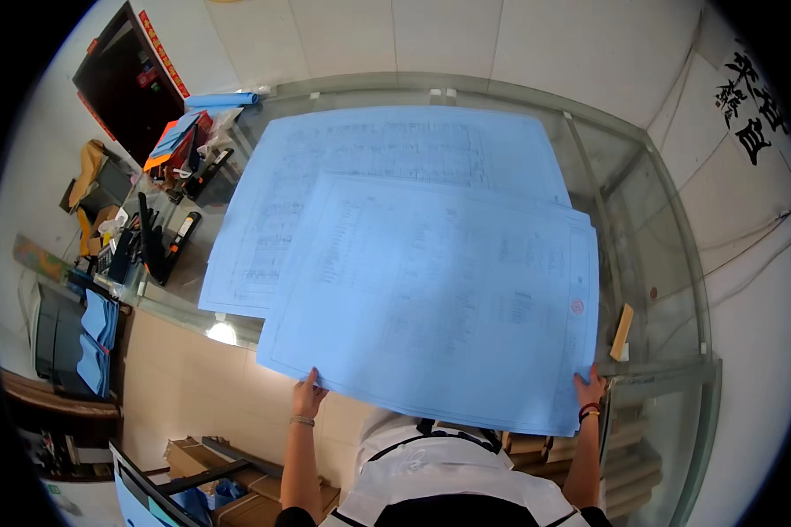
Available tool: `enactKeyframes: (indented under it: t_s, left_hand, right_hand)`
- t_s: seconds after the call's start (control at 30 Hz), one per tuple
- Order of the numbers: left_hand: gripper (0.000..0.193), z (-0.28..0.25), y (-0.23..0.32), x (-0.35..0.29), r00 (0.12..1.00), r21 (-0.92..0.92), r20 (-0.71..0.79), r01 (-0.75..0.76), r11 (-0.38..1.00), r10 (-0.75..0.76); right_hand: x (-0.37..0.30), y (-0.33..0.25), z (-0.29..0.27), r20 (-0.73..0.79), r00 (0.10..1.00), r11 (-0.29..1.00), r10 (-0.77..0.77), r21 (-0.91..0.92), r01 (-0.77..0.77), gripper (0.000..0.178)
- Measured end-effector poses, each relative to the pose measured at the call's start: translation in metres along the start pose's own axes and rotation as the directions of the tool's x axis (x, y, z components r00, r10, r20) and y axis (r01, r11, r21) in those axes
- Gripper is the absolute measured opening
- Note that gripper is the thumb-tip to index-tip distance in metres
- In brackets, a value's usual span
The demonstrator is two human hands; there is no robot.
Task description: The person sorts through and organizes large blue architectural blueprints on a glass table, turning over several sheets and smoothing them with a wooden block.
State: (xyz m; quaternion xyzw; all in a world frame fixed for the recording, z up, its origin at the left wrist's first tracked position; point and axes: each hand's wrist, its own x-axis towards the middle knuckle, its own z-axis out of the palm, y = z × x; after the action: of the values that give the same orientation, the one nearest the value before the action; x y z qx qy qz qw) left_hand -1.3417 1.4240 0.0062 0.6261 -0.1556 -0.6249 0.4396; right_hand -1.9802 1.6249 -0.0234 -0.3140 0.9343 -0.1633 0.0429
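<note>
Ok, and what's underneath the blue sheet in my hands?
Under the held blue sheet, the far and left parts of another blue sheet show, lying on a glass table; brown rolls peek out below the near edge. Whatever else it covers can't be seen.

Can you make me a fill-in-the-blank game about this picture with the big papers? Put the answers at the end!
1. The big front sheet, held by the left hand and the right hand, is the colour ____.
2. The round stamp mark near that sheet's right edge is the colour ____.
3. The red band is on the person's ____ wrist.
4. The see-through tabletop is made of ____.

Missing words: blue; red; right; glass.
</note>
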Motion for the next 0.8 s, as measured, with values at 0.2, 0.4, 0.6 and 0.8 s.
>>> enactKeyframes:
  t_s: [0.2, 0.4, 0.6, 0.8]
  left_hand:
    - [0.022, 0.016, 0.015, -0.017, 0.997, -0.007, -0.058, -0.046, 0.999, 0.045]
    - [0.016, -0.074, 0.079, 0.043, 0.952, -0.216, 0.030, -0.291, 0.932, 0.305]
    - [0.044, -0.066, 0.191, 0.093, 0.961, 0.681, 0.215, -0.019, 0.732, -0.175]
    - [0.039, 0.015, 0.196, 0.211, 0.850, 0.706, 0.396, -0.523, 0.478, 0.347]
  right_hand:
    - [-0.020, -0.011, -0.026, 0.213, 0.957, 0.902, 0.195, 0.343, -0.261, 0.066]
    - [-0.002, -0.027, -0.057, 0.332, 0.929, 0.871, 0.163, 0.394, -0.294, 0.064]
    - [0.052, -0.081, -0.080, 0.551, 0.821, 0.697, 0.152, 0.529, -0.484, 0.059]
    - [0.132, -0.084, -0.025, 0.399, 0.914, 0.595, 0.077, 0.717, -0.363, 0.055]
